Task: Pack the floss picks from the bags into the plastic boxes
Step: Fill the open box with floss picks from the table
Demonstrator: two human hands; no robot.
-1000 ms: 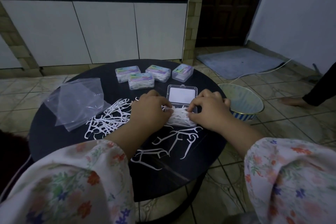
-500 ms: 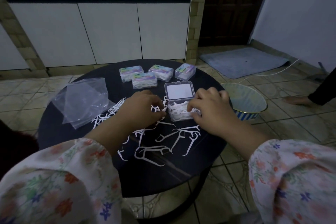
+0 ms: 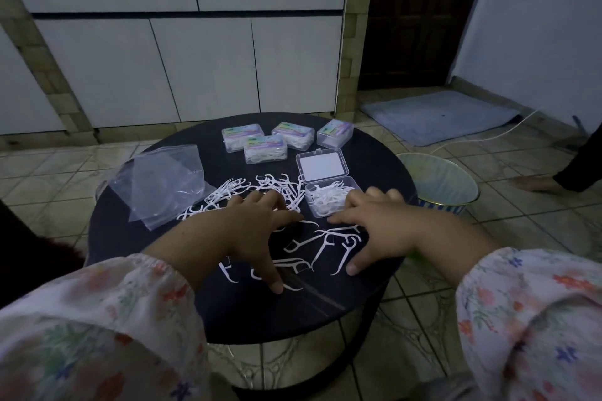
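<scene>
Both hands have left the open plastic box and dropped to the near loose floss picks on the round table. The left hand and right hand lie spread flat, fingers straight, gripping nothing. The box, now uncovered, holds picks.

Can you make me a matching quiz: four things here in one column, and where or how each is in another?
Things:
1. open box
2. empty bags
3. basin
4. mat

Places or states:
A. on the floor right of the table
B. on the floor by the dark door
C. on the table's left side
D. lid up, partly filled with picks

Pairs: 1-D, 2-C, 3-A, 4-B
</scene>
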